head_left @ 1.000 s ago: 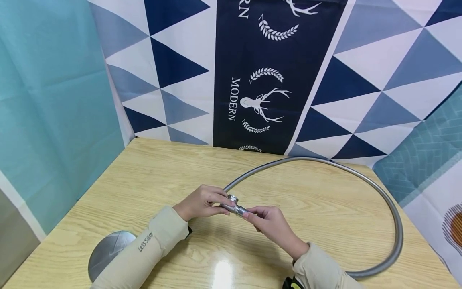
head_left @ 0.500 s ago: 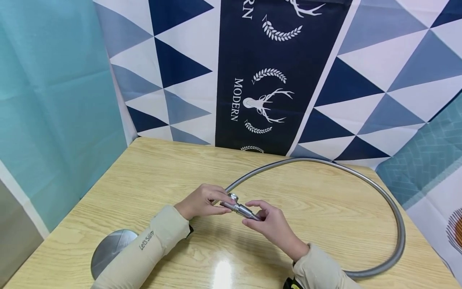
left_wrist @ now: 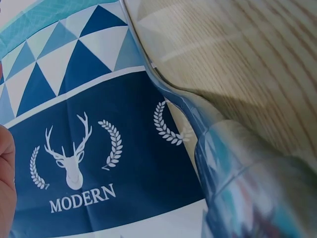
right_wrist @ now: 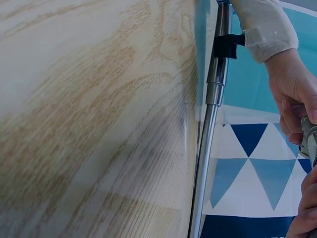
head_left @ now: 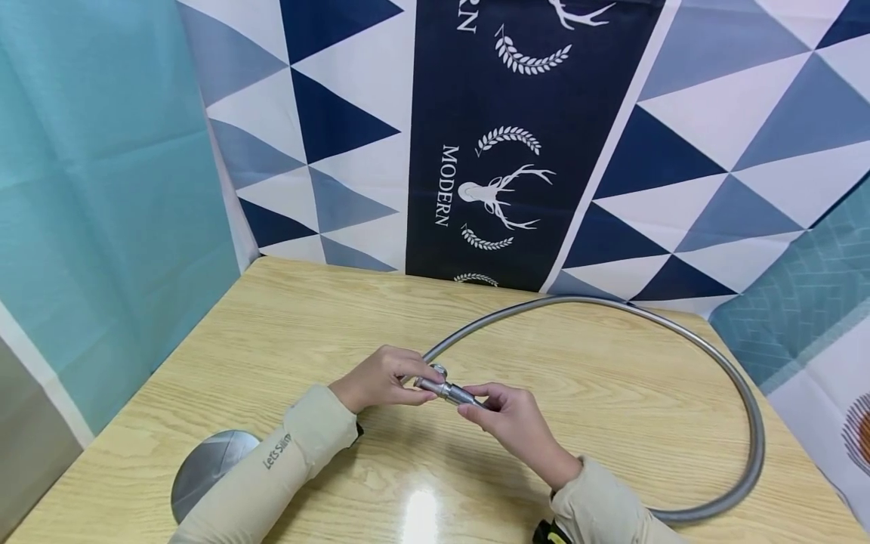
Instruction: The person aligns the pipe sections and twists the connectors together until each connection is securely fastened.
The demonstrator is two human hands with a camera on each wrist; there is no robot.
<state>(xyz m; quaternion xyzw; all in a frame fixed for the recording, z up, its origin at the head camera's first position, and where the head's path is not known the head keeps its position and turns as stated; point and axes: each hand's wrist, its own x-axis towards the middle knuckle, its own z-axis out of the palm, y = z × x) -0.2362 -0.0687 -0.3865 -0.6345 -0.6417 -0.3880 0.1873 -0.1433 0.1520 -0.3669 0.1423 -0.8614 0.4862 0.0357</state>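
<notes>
My left hand (head_left: 390, 379) pinches a small chrome T-shaped fitting (head_left: 430, 385) with a short side outlet between thumb and fingers. Joined end to end with it is a tapered chrome hose connector (head_left: 461, 395), which my right hand (head_left: 518, 423) pinches at its narrower part. Both hands are above the table's middle. A silver flexible shower hose (head_left: 757, 438) makes a wide loop from behind the left hand round to the right sleeve. In the right wrist view, both hands meet at the fitting (right_wrist: 308, 136) on the right edge. The left wrist view shows a blurred metal hose end (left_wrist: 242, 168) up close.
A round, flat silver disc like a shower head (head_left: 204, 472) lies partly under the left sleeve (head_left: 272, 468). Patterned cloth (head_left: 340, 136) hangs behind the wooden table (head_left: 326, 302), and teal cloth (head_left: 115, 196) hangs at the left.
The right thumb and fingers moved back from the joint, spread apart around the connector, then came together on it again. The left hand keeps its hold, and the view has shifted slightly.
</notes>
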